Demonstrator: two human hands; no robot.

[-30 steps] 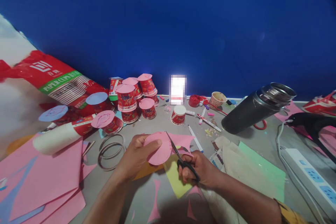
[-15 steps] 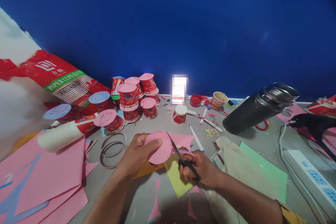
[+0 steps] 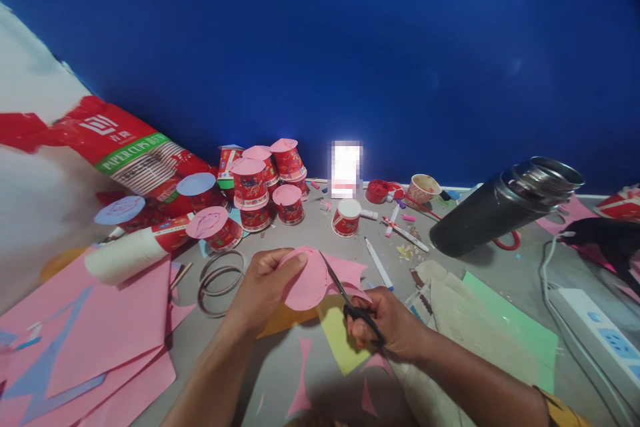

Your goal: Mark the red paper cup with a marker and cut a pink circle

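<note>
My left hand (image 3: 263,287) pinches a pink paper circle (image 3: 307,279), thumb on top, just above the grey table. My right hand (image 3: 384,321) grips black scissors (image 3: 350,297); their blades point up and left and run along the circle's right edge. A pink paper offcut (image 3: 350,270) hangs to the right of the blades. Yellow paper (image 3: 339,339) and orange paper (image 3: 283,321) lie beneath both hands.
Red paper cups with pink lids (image 3: 260,183) are stacked behind. Metal rings (image 3: 219,272) and pink sheets (image 3: 95,337) lie left. A black flask (image 3: 500,210), markers (image 3: 379,263), green paper (image 3: 510,323) and a power strip (image 3: 597,330) lie right. A blue wall (image 3: 350,47) stands behind.
The view has shifted slightly, so everything sits a little further right. The hands hold the same grip on circle and scissors.
</note>
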